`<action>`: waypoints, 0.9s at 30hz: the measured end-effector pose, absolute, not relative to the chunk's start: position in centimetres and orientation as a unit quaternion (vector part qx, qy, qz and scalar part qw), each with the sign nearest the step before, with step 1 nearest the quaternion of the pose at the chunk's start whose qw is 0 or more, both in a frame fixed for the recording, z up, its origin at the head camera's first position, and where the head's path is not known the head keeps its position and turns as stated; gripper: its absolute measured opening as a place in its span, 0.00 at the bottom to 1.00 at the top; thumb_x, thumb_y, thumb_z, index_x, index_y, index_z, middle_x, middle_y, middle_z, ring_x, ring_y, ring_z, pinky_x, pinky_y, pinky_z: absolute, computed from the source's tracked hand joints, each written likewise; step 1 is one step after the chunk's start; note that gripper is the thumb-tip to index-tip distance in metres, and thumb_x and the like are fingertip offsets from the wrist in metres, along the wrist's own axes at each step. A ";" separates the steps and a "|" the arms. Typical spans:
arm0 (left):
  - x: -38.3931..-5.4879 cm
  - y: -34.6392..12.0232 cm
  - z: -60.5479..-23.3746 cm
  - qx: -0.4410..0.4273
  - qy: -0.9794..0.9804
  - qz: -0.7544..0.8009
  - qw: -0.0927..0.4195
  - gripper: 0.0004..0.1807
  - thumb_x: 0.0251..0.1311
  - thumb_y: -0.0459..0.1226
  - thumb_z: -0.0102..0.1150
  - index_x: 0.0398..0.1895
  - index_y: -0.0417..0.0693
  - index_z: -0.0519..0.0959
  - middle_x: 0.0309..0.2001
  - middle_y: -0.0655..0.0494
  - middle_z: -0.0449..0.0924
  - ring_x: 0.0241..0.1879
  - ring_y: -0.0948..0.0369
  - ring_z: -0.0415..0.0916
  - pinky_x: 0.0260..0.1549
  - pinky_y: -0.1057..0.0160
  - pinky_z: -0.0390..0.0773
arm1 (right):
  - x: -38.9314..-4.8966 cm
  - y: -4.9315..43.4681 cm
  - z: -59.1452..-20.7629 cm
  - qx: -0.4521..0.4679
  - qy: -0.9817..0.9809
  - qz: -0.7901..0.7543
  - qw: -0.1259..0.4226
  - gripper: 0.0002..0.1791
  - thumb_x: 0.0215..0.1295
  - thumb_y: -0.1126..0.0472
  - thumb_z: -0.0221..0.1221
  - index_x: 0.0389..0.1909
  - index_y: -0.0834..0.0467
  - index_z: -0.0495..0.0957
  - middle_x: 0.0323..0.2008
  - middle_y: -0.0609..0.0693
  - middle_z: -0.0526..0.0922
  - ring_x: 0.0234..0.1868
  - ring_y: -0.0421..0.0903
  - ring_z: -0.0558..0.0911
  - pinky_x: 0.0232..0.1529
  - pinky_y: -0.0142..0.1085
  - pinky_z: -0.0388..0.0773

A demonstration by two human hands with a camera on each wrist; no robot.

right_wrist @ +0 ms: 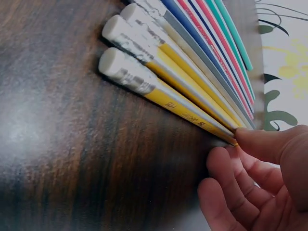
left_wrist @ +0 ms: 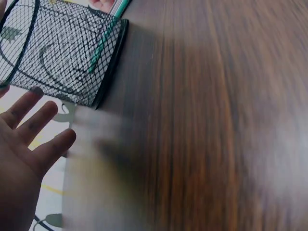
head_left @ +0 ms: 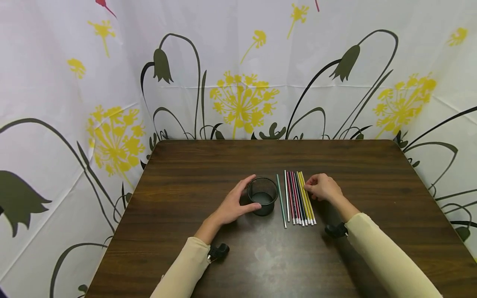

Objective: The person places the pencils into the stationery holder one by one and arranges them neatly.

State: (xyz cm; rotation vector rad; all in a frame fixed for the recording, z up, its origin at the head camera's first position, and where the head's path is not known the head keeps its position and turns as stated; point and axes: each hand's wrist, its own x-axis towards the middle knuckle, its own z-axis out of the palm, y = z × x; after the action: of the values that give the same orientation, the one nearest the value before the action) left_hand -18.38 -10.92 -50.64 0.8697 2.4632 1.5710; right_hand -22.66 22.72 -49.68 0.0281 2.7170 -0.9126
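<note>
A black wire-mesh pencil cup (head_left: pixel 263 210) stands upright on the table. My left hand (head_left: pixel 232 207) curves loosely about its left side, thumb at the near rim and forefinger at the far rim; the other fingers spread apart beside the mesh in the left wrist view. To the right of the cup lies a row of several pencils (head_left: pixel 298 198), eraser ends toward me. My right hand (head_left: pixel 323 188) pinches the outermost yellow pencil (right_wrist: pixel 178 109) by its far end, between thumb and fingertips. A green pencil (head_left: pixel 281 200) lies slightly apart, closest to the cup.
The dark wooden table (head_left: pixel 186 165) reaches back to a white curtain (head_left: pixel 238 49) printed with flowers. Each sleeved forearm carries a small black wrist device, such as the left one (head_left: pixel 219 251).
</note>
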 end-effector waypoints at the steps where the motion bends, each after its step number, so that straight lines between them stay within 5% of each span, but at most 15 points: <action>1: -18.4 -10.8 -50.7 0.287 0.803 0.520 0.048 0.48 0.56 0.44 0.72 0.77 0.59 0.54 0.69 0.51 0.63 0.67 0.57 0.63 0.62 0.53 0.66 | -22.7 22.7 -49.7 0.011 0.938 -0.317 0.138 0.11 0.66 0.53 0.63 0.36 0.58 0.83 0.22 0.49 0.82 0.21 0.42 0.80 0.22 0.37 0.78; 14: -18.5 -10.2 -51.3 0.306 0.772 0.556 0.043 0.47 0.58 0.40 0.71 0.77 0.56 0.53 0.68 0.43 0.63 0.66 0.48 0.63 0.60 0.46 0.69 | -22.3 22.6 -49.0 0.029 0.951 -0.275 0.141 0.09 0.65 0.53 0.61 0.33 0.55 0.81 0.18 0.47 0.81 0.20 0.44 0.80 0.23 0.40 0.74; 27: -18.5 -10.4 -51.7 0.292 0.782 0.547 0.063 0.48 0.59 0.42 0.69 0.77 0.55 0.51 0.67 0.45 0.65 0.66 0.50 0.64 0.59 0.48 0.70 | -22.1 22.0 -48.3 0.013 0.979 -0.157 0.126 0.06 0.59 0.56 0.60 0.31 0.54 0.81 0.13 0.45 0.77 0.21 0.47 0.77 0.24 0.43 0.72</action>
State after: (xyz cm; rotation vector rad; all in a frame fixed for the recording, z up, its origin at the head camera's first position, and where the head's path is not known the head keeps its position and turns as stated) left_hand -18.49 -10.45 -51.69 0.8828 2.3630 1.6532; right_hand -22.09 22.04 -48.34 0.0392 2.8522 -0.4566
